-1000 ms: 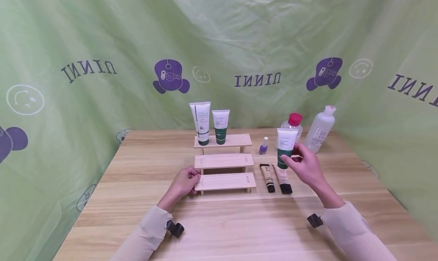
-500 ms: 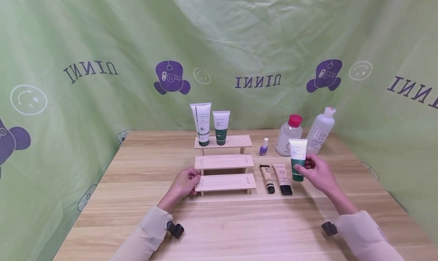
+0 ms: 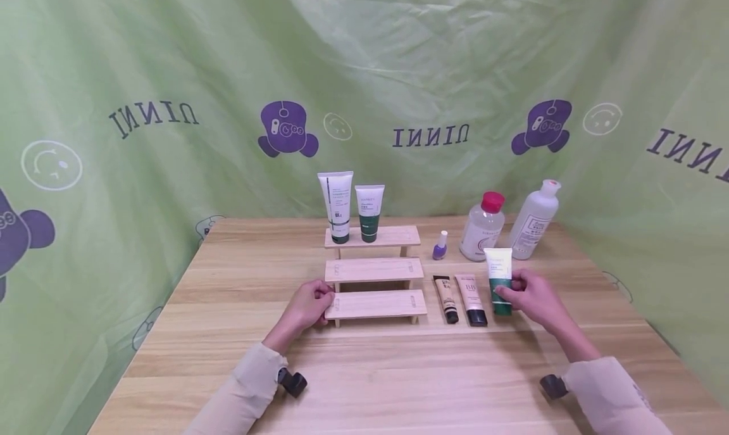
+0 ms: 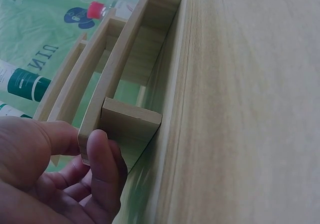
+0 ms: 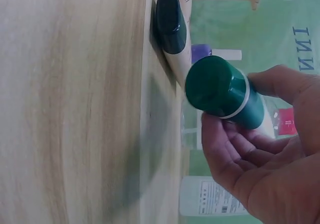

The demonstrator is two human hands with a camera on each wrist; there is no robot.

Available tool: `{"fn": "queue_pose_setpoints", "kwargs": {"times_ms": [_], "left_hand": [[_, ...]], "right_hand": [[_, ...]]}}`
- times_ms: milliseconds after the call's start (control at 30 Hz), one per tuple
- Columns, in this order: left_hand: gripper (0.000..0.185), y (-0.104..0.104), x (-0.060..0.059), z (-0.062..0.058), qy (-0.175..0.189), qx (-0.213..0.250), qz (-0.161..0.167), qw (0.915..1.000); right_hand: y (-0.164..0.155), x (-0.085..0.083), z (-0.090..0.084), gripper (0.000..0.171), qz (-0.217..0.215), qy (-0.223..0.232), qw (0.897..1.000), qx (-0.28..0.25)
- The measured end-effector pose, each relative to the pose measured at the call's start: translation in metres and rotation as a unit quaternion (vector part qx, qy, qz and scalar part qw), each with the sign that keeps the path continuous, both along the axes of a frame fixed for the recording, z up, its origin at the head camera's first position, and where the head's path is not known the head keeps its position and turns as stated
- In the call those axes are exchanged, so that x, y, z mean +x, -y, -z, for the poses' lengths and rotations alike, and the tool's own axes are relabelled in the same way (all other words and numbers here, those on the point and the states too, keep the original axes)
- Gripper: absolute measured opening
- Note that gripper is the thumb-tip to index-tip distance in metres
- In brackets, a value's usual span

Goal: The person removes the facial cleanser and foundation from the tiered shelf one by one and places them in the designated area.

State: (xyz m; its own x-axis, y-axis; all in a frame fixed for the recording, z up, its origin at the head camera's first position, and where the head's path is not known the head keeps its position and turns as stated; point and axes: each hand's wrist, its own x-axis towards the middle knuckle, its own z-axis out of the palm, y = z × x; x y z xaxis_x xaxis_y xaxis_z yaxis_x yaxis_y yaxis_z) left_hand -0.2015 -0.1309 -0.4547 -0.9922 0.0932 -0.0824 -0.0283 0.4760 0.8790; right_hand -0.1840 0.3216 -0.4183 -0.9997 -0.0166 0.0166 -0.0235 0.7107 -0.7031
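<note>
Looking down from the head view: two hands at work over a wooden desk [image 3: 228, 334]. Right hand [image 3: 532, 299] wrapped around one green-capped tube [image 3: 500, 280], held upright, cap down, just right of two beige tubes [image 3: 460, 297] lying flat side by side. Left hand [image 3: 307, 305] pinching the left end of a three-step wooden rack [image 3: 376, 271], at its lowest step. Two more tubes [image 3: 352, 206] standing on the top step, one tall, one short. One small purple nail-polish bottle [image 3: 439, 245] beside the rack; behind it two clear bottles [image 3: 509, 225], one with a pink cap, one with a white cap. Five tubes in all, three bottles. Pale wood grain across the desk, green printed cloth [image 3: 142, 61] draped on three sides.

Seen from the left wrist: thumb and curled fingers [image 4: 102, 164] clasping the end of the rack's lowest step [image 4: 127, 83], the other two steps rising beyond.

Seen from the right wrist: fingers and thumb curled round the tube, its dark green cap [image 5: 212, 86] pointing at the lens and raised slightly clear of the desk; black caps of the two lying tubes just beside it, the bottles blurred behind.
</note>
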Motion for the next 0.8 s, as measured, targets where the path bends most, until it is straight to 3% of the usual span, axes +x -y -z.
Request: {"fn": "queue_pose_setpoints", "kwargs": {"times_ms": [267,800], "left_hand": [[0.012,0.0003,-0.0019,0.002,-0.001,0.001,-0.002,1.0],[0.012,0.0005,-0.0027,0.0023,-0.004,0.002,-0.005,1.0]], "right_hand": [[-0.0015,-0.0021,0.0033,0.054,-0.006,0.066,0.998,0.022],[-0.0062,-0.008,0.0074,0.053,-0.005,0.095,0.995,0.044]]}}
